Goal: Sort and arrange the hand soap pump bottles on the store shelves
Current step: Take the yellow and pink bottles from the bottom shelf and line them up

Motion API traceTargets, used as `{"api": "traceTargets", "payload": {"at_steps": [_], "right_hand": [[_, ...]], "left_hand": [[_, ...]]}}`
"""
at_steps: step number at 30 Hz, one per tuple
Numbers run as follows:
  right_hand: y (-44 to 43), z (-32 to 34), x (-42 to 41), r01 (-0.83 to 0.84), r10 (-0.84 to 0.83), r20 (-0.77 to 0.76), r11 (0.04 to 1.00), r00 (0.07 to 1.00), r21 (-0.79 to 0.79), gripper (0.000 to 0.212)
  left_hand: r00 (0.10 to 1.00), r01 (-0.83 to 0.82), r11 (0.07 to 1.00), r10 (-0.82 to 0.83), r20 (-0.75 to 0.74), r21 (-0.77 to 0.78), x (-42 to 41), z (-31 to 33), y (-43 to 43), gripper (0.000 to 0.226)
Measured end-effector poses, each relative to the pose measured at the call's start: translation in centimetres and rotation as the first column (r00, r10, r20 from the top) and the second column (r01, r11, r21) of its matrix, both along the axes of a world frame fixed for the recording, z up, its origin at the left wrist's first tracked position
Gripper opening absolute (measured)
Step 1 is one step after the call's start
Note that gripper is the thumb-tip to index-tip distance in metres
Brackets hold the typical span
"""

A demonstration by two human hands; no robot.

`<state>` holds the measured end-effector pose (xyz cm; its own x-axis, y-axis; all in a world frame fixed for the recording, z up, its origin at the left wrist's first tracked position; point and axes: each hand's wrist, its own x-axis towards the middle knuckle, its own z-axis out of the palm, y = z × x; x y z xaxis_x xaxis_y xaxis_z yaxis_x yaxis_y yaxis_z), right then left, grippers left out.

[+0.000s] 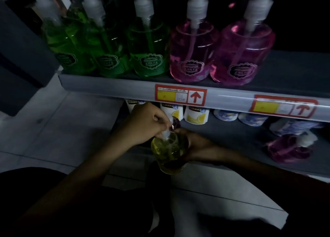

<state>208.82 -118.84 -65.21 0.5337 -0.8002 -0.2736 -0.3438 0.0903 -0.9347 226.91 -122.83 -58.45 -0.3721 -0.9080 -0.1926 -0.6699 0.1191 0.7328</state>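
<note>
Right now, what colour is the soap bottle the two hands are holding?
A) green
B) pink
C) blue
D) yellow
D: the bottle, gripped by the left hand at its top and the right hand round its body, is yellow; the green bottles and pink bottles stand on the upper shelf.

Left hand [142, 124], right hand [194, 145]: bare, forearms uncovered. Black garment [23, 185] low in frame, detail lost in dark.

We are in a shop: rows of soap pump bottles [192, 50] fill a shelf [110, 88] whose edge carries red-framed price tags [180, 94].
</note>
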Motion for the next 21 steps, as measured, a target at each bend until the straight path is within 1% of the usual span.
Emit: {"api": "traceTargets", "payload": {"at_steps": [2,4,6,8,9,11,13,15,16,19,21], "right_hand": [[1.2,1.0,-1.5,0.068,-0.079,0.124,0.994,0.989,0.086,0.059],[2.6,1.7,-3.4,0.148,-0.174,0.155,0.975,0.972,0.164,0.062],[3.9,2.7,-5.1,0.137,-0.177,0.184,0.968,0.967,0.21,0.066],[5.6,3.9,-6.5,0.147,-0.187,0.183,0.966,0.965,0.211,0.065],[6.4,4.5,-7.2,0.155,-0.196,0.19,0.966,0.962,0.208,0.065],[8.2,5.6,-8.3,0.185,-0.221,0.197,0.965,0.955,0.183,0.066],[9.4,6.5,-9.1,0.202,-0.231,0.217,0.968,0.948,0.148,0.067],[10.7,7.8,-10.1,0.226,-0.245,0.26,0.969,0.934,0.103,0.066],[11.2,8.6,-10.6,0.253,-0.266,0.287,0.964,0.92,0.083,0.064],[11.9,11.3,-12.0,0.366,-0.344,0.377,0.93,0.86,0.015,0.059],[11.9,13.5,-12.9,0.437,-0.358,0.418,0.893,0.835,-0.109,0.053]], "left_hand": [[0.994,0.06,0.998,-0.059,-0.093,0.005,-0.8,0.8,0.3,0.014],[0.975,0.14,0.987,-0.125,-0.182,0.073,-1.3,1.2,0.6,0.033],[0.962,0.224,0.965,-0.196,-0.191,0.14,-1.7,1.8,1.0,0.058],[0.948,0.306,0.923,-0.274,-0.16,0.234,-2.3,2.1,1.8,0.073],[0.941,0.335,0.896,-0.303,-0.15,0.293,-2.6,2.4,2.3,0.074],[0.923,0.385,0.829,-0.353,-0.154,0.406,-3.4,3.0,3.3,0.068],[0.891,0.453,0.771,-0.407,-0.201,0.449,-4.1,3.8,4.0,0.064],[0.851,0.524,0.759,-0.452,-0.266,0.387,-5.4,5.2,5.0,0.065],[0.84,0.537,0.775,-0.453,-0.3,0.334,-6.1,6.0,5.5,0.064],[0.811,0.511,0.844,-0.409,-0.418,0.164,-8.5,8.4,6.6,0.062],[0.775,0.466,0.884,-0.386,-0.501,0.04,-10.1,10.0,7.3,0.064]]}}
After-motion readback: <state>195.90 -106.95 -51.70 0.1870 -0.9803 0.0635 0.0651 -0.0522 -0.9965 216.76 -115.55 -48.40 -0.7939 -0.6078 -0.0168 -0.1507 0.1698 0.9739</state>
